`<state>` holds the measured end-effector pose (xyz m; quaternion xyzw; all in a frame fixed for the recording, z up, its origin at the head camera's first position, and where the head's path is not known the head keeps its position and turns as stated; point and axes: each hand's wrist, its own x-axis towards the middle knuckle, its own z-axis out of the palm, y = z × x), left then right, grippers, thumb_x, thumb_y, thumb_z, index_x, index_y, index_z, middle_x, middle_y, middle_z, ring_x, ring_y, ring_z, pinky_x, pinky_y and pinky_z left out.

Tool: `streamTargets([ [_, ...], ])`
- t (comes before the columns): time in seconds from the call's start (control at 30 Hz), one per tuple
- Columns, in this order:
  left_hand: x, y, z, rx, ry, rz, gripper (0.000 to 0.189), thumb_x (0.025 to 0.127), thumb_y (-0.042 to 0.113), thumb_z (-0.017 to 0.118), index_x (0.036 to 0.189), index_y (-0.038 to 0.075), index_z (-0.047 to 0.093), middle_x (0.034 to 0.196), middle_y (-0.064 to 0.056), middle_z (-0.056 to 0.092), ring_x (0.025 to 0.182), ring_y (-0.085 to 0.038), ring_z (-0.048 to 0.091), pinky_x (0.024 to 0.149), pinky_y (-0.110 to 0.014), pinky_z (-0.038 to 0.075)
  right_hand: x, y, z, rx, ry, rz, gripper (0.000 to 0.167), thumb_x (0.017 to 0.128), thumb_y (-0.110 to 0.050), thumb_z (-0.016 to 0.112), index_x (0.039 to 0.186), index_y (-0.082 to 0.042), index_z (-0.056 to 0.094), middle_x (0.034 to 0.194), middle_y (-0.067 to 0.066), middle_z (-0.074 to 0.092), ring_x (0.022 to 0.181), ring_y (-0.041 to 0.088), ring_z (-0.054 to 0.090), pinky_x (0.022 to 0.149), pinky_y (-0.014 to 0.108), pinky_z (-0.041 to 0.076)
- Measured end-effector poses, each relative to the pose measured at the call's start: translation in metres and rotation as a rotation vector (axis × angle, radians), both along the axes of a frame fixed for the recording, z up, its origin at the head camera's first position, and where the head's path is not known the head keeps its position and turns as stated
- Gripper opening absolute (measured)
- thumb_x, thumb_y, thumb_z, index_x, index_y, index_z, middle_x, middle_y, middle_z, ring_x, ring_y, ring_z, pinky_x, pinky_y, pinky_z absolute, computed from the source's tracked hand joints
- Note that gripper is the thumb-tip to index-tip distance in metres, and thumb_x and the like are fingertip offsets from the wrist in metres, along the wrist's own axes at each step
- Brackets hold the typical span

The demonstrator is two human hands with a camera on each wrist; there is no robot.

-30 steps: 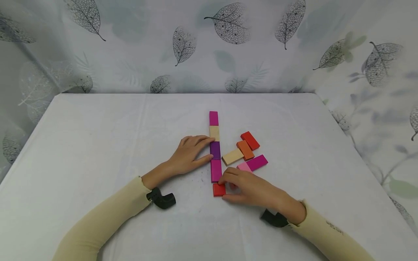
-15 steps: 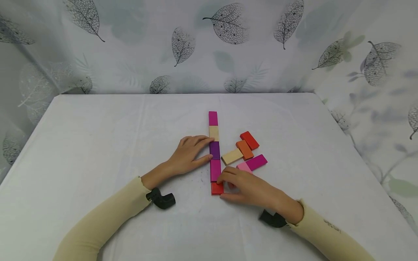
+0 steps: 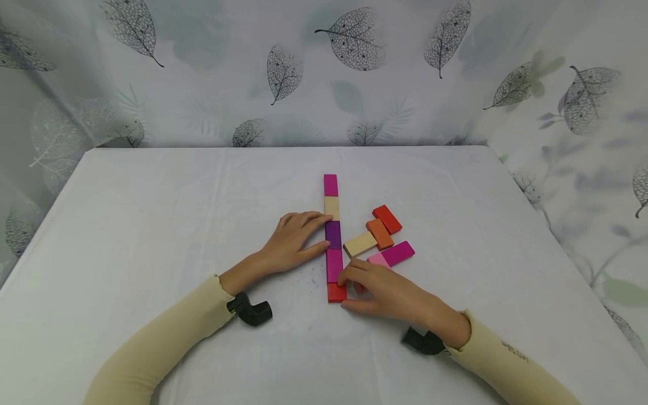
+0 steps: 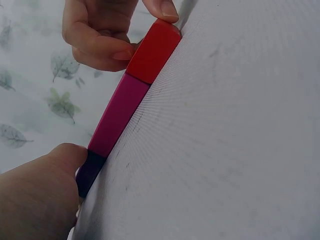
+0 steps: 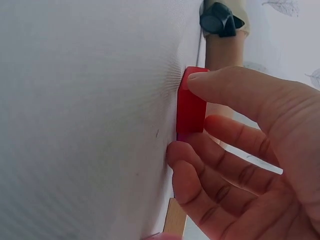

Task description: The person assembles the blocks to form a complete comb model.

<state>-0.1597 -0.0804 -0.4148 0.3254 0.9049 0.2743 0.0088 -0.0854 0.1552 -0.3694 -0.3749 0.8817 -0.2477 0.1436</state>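
Soft, diffuse light falls across the bench [image 3: 152, 197] in the head view, leaving faint shadows beneath the sleeves [image 3: 162, 334]; detail there is fairly crisp. The 2 wrist views look softer. In the left one, dim and greyish, the left hand [image 4: 42, 190] sits in shade; in the right one, the backdrop [image 5: 282, 35] is bright.

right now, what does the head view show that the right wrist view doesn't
Only the head view shows the orange rectangular block and the magenta rectangular block farthest from the person. Only the right wrist view shows the palm side of the right hand. Both share the red rectangular block that hand touches, the white cloth and the leaf-patterned curtain.
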Motion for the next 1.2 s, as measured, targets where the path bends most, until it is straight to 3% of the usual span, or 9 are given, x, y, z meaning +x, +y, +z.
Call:
streamTargets([
  [0.43,0.001,-0.002,-0.003,0.004,0.002,0.005,0.060,0.096,0.040,0.057,0.149,0.016,0.041,0.146,-0.010,0.044,0.135,-0.028,0.038,0.113,-0.053,0.019,0.002,-0.002,-0.001,0.064,-0.016,-0.027,0.032,0.085,-0.029,0.076,0.110,-0.014,0.065,0.094,-0.008,0.060,0.083,0.005,0.053,0.072,0.019,0.050],
  [0.73,0.002,0.001,-0.003,-0.003,0.004,-0.003,0.059,0.096,0.040,0.056,0.149,0.016,0.042,0.146,-0.010,0.044,0.135,-0.027,0.038,0.113,-0.053,0.019,0.000,0.009,-0.001,0.011,0.025,-0.049,0.024,0.086,-0.026,0.075,0.106,-0.014,0.067,0.091,-0.010,0.061,0.080,0.003,0.053,0.073,0.021,0.051],
  [1.03,0.001,0.000,-0.003,-0.009,0.022,0.007,0.059,0.097,0.040,0.055,0.148,0.016,0.042,0.145,-0.009,0.044,0.135,-0.026,0.038,0.112,-0.052,0.020,-0.007,0.015,0.002,-0.065,0.128,-0.127,0.019,0.085,-0.021,0.076,0.100,-0.013,0.068,0.084,-0.009,0.060,0.076,0.005,0.054,0.067,0.020,0.050],
  [1.2,0.000,0.000,-0.003,-0.002,0.028,0.006,0.058,0.097,0.040,0.055,0.148,0.016,0.042,0.145,-0.010,0.045,0.134,-0.027,0.039,0.112,-0.052,0.021,-0.014,0.019,0.001,-0.129,0.132,-0.178,0.020,0.083,-0.016,0.077,0.101,-0.012,0.068,0.085,-0.008,0.060,0.075,0.007,0.054,0.066,0.021,0.051],
])
